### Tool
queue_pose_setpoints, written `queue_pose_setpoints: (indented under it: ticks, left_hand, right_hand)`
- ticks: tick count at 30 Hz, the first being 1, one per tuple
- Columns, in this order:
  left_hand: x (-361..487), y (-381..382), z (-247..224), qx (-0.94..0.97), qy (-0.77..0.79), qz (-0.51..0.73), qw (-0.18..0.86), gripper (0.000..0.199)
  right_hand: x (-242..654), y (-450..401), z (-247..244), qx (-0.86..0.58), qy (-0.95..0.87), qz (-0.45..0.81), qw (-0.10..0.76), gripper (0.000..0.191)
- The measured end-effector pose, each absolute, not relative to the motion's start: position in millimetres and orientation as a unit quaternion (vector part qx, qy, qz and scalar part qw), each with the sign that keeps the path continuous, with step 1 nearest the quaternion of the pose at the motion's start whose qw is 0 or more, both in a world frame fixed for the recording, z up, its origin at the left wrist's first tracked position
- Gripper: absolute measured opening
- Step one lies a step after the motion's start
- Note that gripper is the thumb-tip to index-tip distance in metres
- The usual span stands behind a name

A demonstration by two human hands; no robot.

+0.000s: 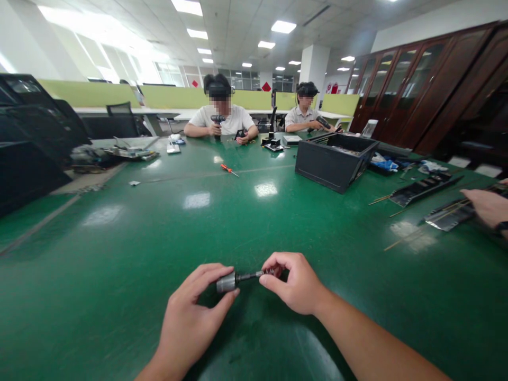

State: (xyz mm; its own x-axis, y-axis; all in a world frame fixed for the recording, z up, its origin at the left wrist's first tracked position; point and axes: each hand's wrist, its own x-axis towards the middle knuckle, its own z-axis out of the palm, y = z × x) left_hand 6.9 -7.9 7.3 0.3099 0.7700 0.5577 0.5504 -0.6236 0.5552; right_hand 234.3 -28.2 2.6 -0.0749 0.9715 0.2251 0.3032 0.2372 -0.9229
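Observation:
Near the front of the green table (159, 248), a metal cylinder (226, 283) with a thin dark shaft (248, 276) lies sideways between my hands. My left hand (194, 312) grips the cylinder between thumb and fingers. The shaft points right, towards small ring-like or coiled metal parts (269, 271) at its end. My right hand (296, 283) pinches these parts with thumb and forefinger; its other fingers are curled and partly hidden.
An orange screwdriver (229, 170) lies mid-table. Beyond it stands a dark crate (333, 161). Two people sit opposite, holding tools. At right, another person's hand (488, 206) is over dark metal trays. Electronic parts (130, 152) lie at left.

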Motion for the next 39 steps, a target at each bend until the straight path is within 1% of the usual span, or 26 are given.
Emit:
queue_pose_setpoints:
  ticks: [20,31,35,39]
  left_hand:
    - [6.4,-7.3,6.7,0.800,0.408,0.423,0.123,0.019]
    - [8.1,-7.4,9.0,0.796,0.407,0.433,0.112,0.017]
    - [6.8,-7.2,9.0,0.785,0.424,0.433,0.127,0.020]
    - [3.2,-4.6,7.0,0.741,0.490,0.428,0.165,0.031]
  right_hand:
    - [234.9,-29.0,5.2,-0.501,-0.631,0.367,0.465,0.006]
    - [237.3,-27.9,3.9,-0.498,-0.623,0.359,0.486,0.007]
    - [238.2,-27.0,4.2,-0.497,-0.619,0.360,0.490,0.008]
    - [240.1,-27.0,3.7,-0.496,-0.612,0.358,0.501,0.009]
